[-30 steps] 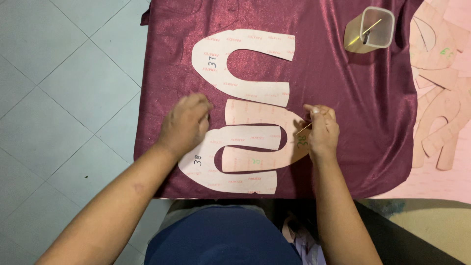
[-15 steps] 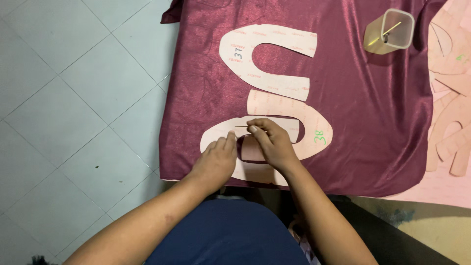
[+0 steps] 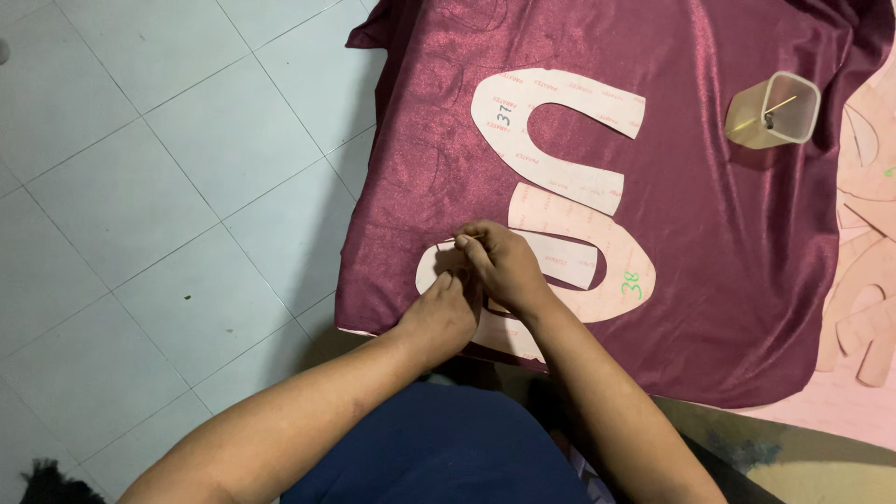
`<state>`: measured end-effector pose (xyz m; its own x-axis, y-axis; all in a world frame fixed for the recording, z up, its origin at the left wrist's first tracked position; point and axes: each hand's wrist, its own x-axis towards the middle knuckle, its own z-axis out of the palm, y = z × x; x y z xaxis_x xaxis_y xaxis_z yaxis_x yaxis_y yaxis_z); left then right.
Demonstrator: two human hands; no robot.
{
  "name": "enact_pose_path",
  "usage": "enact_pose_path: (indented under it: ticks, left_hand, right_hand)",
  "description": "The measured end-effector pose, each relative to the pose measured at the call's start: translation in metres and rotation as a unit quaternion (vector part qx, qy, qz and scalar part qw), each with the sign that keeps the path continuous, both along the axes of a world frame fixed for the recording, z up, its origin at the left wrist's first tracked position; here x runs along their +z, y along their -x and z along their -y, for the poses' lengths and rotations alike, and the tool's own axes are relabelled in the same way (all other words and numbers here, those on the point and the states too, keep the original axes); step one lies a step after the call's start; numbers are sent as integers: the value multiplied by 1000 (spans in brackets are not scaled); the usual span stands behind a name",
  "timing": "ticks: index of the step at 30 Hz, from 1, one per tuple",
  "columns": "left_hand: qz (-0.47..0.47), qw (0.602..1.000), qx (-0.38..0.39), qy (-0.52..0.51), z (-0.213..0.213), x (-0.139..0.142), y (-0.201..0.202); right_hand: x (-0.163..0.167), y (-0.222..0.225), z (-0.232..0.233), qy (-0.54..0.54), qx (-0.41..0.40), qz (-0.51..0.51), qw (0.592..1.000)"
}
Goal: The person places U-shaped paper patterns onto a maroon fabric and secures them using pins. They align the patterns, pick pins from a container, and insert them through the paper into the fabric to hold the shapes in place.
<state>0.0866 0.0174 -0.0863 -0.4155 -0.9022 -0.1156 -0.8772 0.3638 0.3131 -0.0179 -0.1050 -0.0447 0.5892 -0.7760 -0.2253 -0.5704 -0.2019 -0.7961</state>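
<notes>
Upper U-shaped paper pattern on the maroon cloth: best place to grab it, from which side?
Pinch the end of one arm of the upper pattern, coming from the right. It lies flat on the cloth, its open end faces right, and both hands work the lower pattern.

A pale pink U-shaped paper pattern [image 3: 597,271] lies flat on the maroon satin fabric [image 3: 709,243], its open end pointing left. The fabric is spread smooth, and the pattern sits near its front edge, partly covered.
</notes>
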Motion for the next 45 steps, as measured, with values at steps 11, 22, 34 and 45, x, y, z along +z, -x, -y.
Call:
enact_pose_path:
  ticks: [11, 22, 34, 45]
  left_hand:
    - [23, 996, 7, 82, -2, -5, 2]
    - [66, 995, 4, 77, -3, 1, 2]
    - [74, 995, -7, 73, -7, -5, 1]
    - [57, 987, 19, 151, -4, 13, -9]
  right_hand:
    - [6, 0, -7, 93, 13, -2, 996]
    - [-2, 10, -11, 183, 13, 33, 982]
    - [0, 10, -16, 174, -30, 7, 984]
    - [-3, 19, -7, 225, -52, -22, 973]
